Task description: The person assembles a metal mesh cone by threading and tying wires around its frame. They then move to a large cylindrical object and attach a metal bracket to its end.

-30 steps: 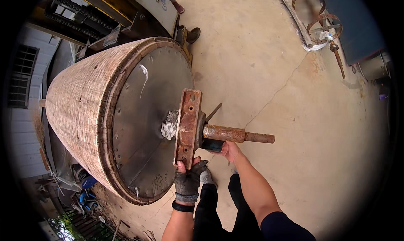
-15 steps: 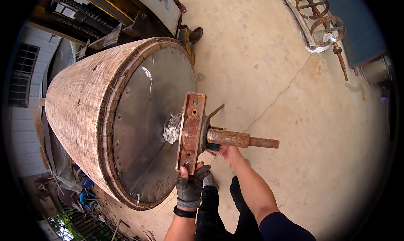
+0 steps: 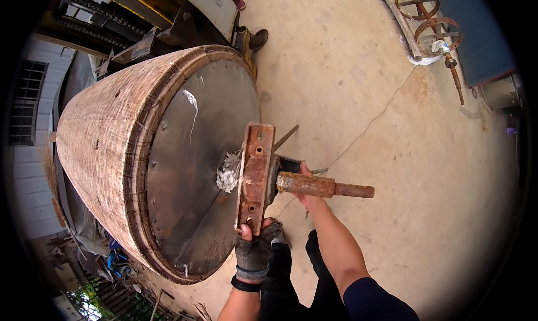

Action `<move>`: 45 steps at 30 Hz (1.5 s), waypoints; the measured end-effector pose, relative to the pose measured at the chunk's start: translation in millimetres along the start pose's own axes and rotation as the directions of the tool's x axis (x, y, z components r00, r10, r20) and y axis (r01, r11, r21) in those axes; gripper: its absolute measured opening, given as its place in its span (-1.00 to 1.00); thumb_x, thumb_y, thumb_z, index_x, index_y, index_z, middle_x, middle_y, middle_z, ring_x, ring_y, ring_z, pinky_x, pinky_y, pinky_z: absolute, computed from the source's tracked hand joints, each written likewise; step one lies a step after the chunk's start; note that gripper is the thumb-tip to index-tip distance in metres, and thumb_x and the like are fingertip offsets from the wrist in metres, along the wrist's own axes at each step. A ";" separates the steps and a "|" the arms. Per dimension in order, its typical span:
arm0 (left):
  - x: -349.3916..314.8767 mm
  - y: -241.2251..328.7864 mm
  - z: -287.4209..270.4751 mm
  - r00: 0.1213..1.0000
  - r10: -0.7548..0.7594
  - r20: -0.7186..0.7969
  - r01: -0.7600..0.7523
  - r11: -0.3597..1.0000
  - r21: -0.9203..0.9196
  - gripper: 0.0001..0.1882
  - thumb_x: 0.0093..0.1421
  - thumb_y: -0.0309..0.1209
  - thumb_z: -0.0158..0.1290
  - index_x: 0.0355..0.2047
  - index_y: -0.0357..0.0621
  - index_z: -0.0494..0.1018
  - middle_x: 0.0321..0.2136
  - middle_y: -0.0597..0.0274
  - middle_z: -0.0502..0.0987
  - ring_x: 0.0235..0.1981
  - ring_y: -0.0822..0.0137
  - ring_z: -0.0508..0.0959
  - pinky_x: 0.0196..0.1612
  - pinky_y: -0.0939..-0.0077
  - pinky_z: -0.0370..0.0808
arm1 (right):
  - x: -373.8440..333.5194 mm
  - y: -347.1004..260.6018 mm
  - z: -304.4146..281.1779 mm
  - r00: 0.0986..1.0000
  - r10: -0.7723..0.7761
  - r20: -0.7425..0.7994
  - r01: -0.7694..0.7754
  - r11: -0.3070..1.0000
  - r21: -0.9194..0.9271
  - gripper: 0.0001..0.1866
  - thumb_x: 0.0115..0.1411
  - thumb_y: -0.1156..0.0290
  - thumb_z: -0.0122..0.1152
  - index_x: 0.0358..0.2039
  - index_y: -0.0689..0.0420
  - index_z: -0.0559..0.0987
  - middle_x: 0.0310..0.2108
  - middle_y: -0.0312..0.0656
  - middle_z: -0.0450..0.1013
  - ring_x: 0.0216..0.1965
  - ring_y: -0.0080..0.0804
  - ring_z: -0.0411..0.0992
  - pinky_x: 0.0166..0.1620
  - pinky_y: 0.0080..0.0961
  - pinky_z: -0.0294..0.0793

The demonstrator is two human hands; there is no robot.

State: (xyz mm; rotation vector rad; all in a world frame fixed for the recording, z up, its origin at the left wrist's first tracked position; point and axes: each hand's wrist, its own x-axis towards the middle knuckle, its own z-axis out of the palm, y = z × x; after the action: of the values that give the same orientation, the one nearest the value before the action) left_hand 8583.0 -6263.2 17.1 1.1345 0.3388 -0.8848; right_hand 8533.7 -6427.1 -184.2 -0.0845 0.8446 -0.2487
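A rusty metal mounting bracket [image 3: 255,175] with bolt holes stands upright on the rusty shaft [image 3: 305,185] in front of a large drum [image 3: 190,130]. My left hand [image 3: 253,252], in a grey fingerless glove, is closed round the bracket's lower end, thumb on its face. My bare right hand [image 3: 308,200] reaches behind the shaft, partly hidden by it. Its fingers are round a dark block-like object [image 3: 290,164] beside the bearing housing; I cannot make out its kind. A thin rod [image 3: 287,137] sticks out behind the bracket. Whitish rag-like material [image 3: 228,172] is bunched round the shaft at the drum's face.
Behind the drum stands a yellow and black machine with a chain [image 3: 95,12] and a caster wheel [image 3: 259,40]. Rusty hoops on a shaft [image 3: 439,35] lie at the far right, near a blue panel [image 3: 476,35]. Debris [image 3: 117,262] lies at the lower left.
My right hand has moved up behind the shaft, and the dark object has risen from below the shaft to above it. My left hand keeps its hold on the bracket.
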 end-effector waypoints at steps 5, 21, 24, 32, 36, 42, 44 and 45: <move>0.6 -3.4 -1.6 1.000 -0.013 0.018 0.013 1.000 0.001 -0.41 0.23 0.05 -0.01 0.02 -0.19 0.33 -0.26 0.01 0.56 -0.24 0.06 0.58 -0.08 0.15 0.52 | 3.1 -12.8 1.2 0.998 0.036 -0.050 -0.036 0.999 0.002 -0.01 0.00 -0.30 0.21 0.23 0.18 0.20 0.14 -0.09 0.28 0.12 -0.22 0.28 0.21 -0.31 0.22; -9.5 15.6 6.0 0.994 -0.106 0.027 0.107 0.993 -0.047 -0.49 0.26 -0.01 -0.01 0.02 -0.15 0.34 -0.22 0.00 0.56 -0.23 0.06 0.60 -0.13 0.20 0.52 | -445.9 -202.3 -74.2 0.409 -0.913 0.014 0.904 0.407 0.129 -0.38 0.31 0.06 -0.05 0.21 0.25 0.24 -0.03 0.03 0.43 -0.09 -0.19 0.46 -0.04 -0.32 0.52; -37.4 21.7 -2.5 0.971 -0.239 0.004 0.234 0.954 0.186 -0.47 0.26 -0.02 -0.01 0.02 -0.20 0.33 -0.19 -0.02 0.55 -0.21 0.07 0.59 -0.10 0.26 0.51 | -356.9 -170.4 4.0 0.611 -0.780 -0.134 0.632 0.582 -0.511 -0.43 0.28 0.13 0.01 0.13 0.32 0.31 -0.11 0.02 0.46 -0.14 -0.29 0.47 0.01 -0.36 0.46; -141.0 158.4 57.9 0.445 0.482 0.755 -0.768 -0.230 0.598 -0.45 0.12 -0.37 0.12 0.09 -0.26 0.22 -0.01 -0.11 0.42 0.01 -0.02 0.45 0.05 0.17 0.38 | -244.6 -123.7 131.1 0.720 -0.517 0.462 0.189 -0.494 -0.848 -0.10 -0.18 0.28 0.48 0.20 0.19 0.27 0.17 0.05 0.22 0.21 -0.04 0.14 0.30 -0.08 -0.01; -122.8 226.4 75.5 0.195 0.662 0.723 -0.533 -0.547 0.645 -0.28 0.19 -0.09 0.00 0.22 -0.29 0.09 0.16 -0.22 0.21 0.22 -0.16 0.20 0.26 -0.01 0.09 | -236.3 -119.2 126.6 0.812 -0.410 0.415 0.105 -0.597 -0.795 -0.07 -0.18 0.21 0.49 0.21 0.18 0.26 0.18 0.05 0.21 0.23 -0.07 0.13 0.33 -0.04 -0.09; -83.0 255.1 62.5 0.352 0.679 0.644 -0.499 -0.446 0.743 -0.10 0.16 0.16 -0.02 0.26 -0.29 0.05 0.24 -0.18 0.10 0.26 -0.14 0.12 0.30 0.02 0.01 | -230.0 -108.9 106.7 0.861 -0.391 0.325 0.038 -0.587 -0.808 -0.09 -0.17 0.19 0.49 0.20 0.17 0.28 0.12 0.04 0.30 0.19 -0.09 0.21 0.32 -0.01 -0.08; -73.8 249.2 51.8 0.364 0.697 0.618 -0.523 -0.396 0.754 -0.09 0.13 0.15 0.03 0.26 -0.29 0.05 0.25 -0.18 0.08 0.26 -0.13 0.12 0.29 0.05 0.04 | -226.9 -103.2 102.1 0.877 -0.381 0.293 0.020 -0.581 -0.814 -0.13 -0.14 0.21 0.47 0.18 0.17 0.30 0.10 0.01 0.33 0.18 -0.11 0.23 0.33 -0.02 -0.10; -71.4 248.3 48.1 0.365 0.701 0.612 -0.527 -0.386 0.757 -0.08 0.13 0.15 0.04 0.26 -0.29 0.05 0.25 -0.18 0.09 0.26 -0.13 0.13 0.29 0.05 0.05 | -226.8 -101.2 99.7 0.879 -0.379 0.288 0.013 -0.586 -0.810 -0.15 -0.13 0.22 0.46 0.17 0.17 0.31 0.08 -0.01 0.35 0.17 -0.13 0.25 0.33 -0.01 -0.10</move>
State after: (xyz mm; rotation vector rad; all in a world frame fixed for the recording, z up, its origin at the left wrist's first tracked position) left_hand 8716.8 -6239.9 242.1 2.2673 -1.0629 0.3520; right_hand 8445.2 -6470.6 64.6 -2.3303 0.9888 0.2524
